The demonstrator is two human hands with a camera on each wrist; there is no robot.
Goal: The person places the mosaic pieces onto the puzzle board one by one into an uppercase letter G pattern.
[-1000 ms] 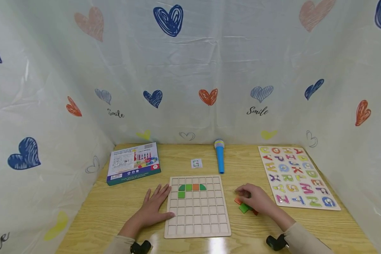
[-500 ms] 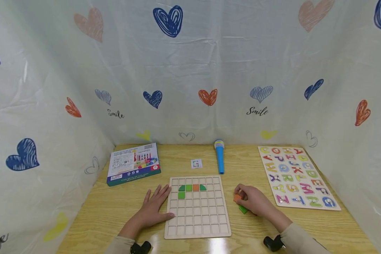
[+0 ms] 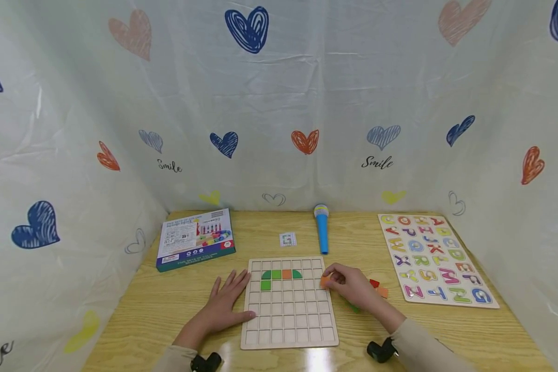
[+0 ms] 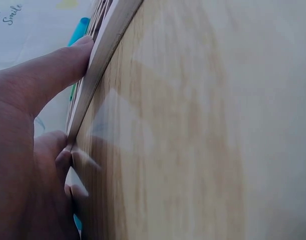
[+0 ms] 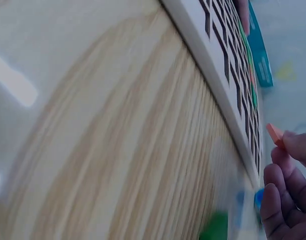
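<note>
A wooden grid board point(image 3: 288, 323) lies flat on the table. Near its top sit a row of green and orange tiles and a green square point(image 3: 265, 285) below the row's left end. My left hand point(image 3: 224, 306) lies with fingers spread along the board's left edge, its thumb point(image 4: 67, 65) over the rim. Between thumb and fingertips my right hand point(image 3: 351, 285) pinches an orange tile point(image 3: 325, 282) at the board's right edge; the right wrist view also shows this orange tile point(image 5: 275, 135). Loose red and orange tiles point(image 3: 382, 293) lie beside that hand, partly hidden by it.
At the back left lies a flat box point(image 3: 196, 239). A small printed card point(image 3: 288, 239) and a blue toy microphone point(image 3: 323, 232) are behind the board. To the right is an alphabet puzzle board point(image 3: 439, 261). A heart-printed curtain point(image 3: 269, 103) encloses the table.
My right hand has picked up an orange tile from the loose pile and moved left with it to the board's right edge. The left hand has stayed in place.
</note>
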